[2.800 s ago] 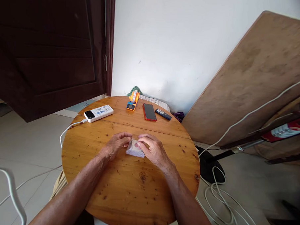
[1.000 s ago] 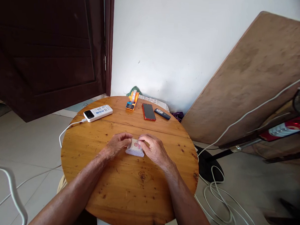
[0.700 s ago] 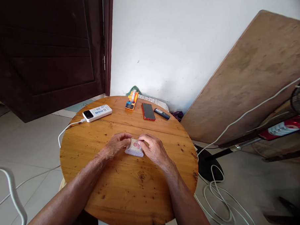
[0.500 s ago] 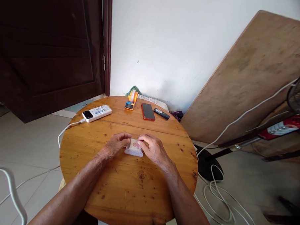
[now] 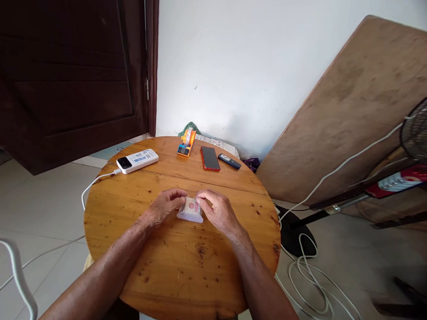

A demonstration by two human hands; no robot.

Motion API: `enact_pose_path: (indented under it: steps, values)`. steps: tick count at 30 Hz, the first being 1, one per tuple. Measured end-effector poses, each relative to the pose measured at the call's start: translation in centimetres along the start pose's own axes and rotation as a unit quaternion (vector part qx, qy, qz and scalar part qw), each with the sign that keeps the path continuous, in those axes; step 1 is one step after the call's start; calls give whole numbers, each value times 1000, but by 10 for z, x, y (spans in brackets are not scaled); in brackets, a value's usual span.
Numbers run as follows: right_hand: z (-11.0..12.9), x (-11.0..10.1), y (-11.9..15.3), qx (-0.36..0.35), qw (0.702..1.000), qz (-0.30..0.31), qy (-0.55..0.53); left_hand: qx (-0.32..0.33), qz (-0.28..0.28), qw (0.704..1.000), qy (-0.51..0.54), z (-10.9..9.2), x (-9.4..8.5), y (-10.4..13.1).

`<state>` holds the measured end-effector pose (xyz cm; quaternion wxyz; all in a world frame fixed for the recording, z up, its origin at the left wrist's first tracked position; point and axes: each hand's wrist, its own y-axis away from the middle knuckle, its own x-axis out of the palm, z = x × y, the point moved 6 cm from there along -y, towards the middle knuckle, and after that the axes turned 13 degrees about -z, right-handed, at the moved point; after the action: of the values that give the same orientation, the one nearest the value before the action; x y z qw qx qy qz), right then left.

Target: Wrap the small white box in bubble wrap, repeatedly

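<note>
A small packet in clear bubble wrap, with red print showing through, lies on the round wooden table in the head view. My left hand pinches its upper left corner between thumb and fingers. At the upper right corner, my right hand grips the wrap with thumb and forefinger. The packet's far edge is partly hidden by the fingertips.
Behind the packet are a white power bank with a cable, an orange tape dispenser, a red-edged phone and a dark blue device. A fan stands at the right.
The fan head at the far right has swung left into fuller view. My hands and the packet have hardly moved.
</note>
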<state>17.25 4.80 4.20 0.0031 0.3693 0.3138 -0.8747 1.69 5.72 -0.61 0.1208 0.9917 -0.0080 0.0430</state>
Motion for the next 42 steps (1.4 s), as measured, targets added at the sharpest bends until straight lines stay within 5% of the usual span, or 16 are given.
enact_pose_path:
  steps: [11,42]
  values:
    - [3,-13,-3,29,996,-68,-46,17,26,999,-20,-1,1,3]
    - [-11,-26,-4,114,978,-135,-113,30,80,996,-25,-2,7,7]
